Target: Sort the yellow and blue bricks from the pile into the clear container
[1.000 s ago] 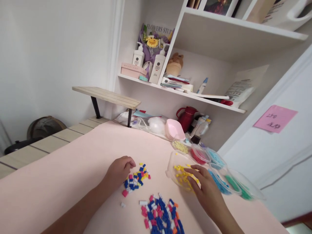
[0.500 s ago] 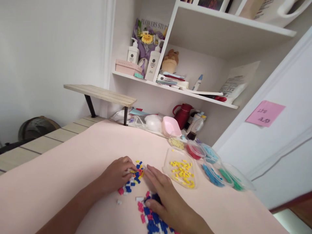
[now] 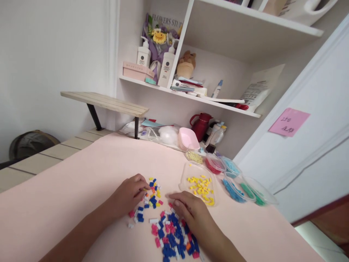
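Note:
Small plastic building bricks in blue, yellow, pink, white and orange lie in two groups on the pink tabletop. My left hand rests at the left side of the smaller brick group; its bent fingers and thumb are a little apart, touching bricks at the edge. My right hand hovers over the upper right of the larger, mostly blue and pink brick pile. Its index finger reaches left with the thumb below, and no brick shows in it. The palm sides of both hands are hidden.
A clear lid with yellow bricks lies beyond my right hand. Clear tubs of red bricks, blue bricks and green bricks stand at right. Behind are a pink bowl, a red jug and a small wooden stand.
My right hand has drawn back from the smaller group toward the right, uncovering more of the larger pile. My left hand stays beside the smaller group, where some bricks look more spread out. The view has shifted slightly.

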The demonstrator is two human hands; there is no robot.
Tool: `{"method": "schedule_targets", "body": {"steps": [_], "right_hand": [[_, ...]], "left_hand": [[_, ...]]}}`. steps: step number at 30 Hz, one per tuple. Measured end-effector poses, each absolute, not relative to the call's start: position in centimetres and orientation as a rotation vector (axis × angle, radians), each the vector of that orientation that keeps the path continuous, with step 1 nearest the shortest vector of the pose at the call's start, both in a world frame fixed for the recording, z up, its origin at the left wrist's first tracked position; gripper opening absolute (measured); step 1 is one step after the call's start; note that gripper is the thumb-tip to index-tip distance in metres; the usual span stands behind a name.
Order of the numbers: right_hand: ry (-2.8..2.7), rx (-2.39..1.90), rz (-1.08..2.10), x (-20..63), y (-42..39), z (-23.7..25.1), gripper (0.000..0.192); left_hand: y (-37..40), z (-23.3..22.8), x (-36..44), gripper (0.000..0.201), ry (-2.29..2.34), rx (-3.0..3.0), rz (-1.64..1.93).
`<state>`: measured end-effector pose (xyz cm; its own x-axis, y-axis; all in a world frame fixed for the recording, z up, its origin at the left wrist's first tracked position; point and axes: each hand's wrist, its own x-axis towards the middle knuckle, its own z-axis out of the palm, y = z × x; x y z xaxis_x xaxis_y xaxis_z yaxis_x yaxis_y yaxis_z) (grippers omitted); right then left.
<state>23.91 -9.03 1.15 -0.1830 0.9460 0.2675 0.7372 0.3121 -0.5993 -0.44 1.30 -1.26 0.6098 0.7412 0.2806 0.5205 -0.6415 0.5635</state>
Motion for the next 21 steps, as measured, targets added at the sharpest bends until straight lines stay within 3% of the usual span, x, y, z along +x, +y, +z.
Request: {"method": "schedule_targets", "body": {"steps": [13,21], "right_hand": [[-2.434,-1.317,0.434,22.6,-9.9,2.4,0.039],[-2.414,-1.442,0.365,22.0,-10.1,2.7,0.032]], "left_hand": [[1.0,-0.9,-0.4,0.031,1.001,2.389,0.737],[0.9,-0.7,-0.3,0.032,1.016,2.385,0.73]]}}
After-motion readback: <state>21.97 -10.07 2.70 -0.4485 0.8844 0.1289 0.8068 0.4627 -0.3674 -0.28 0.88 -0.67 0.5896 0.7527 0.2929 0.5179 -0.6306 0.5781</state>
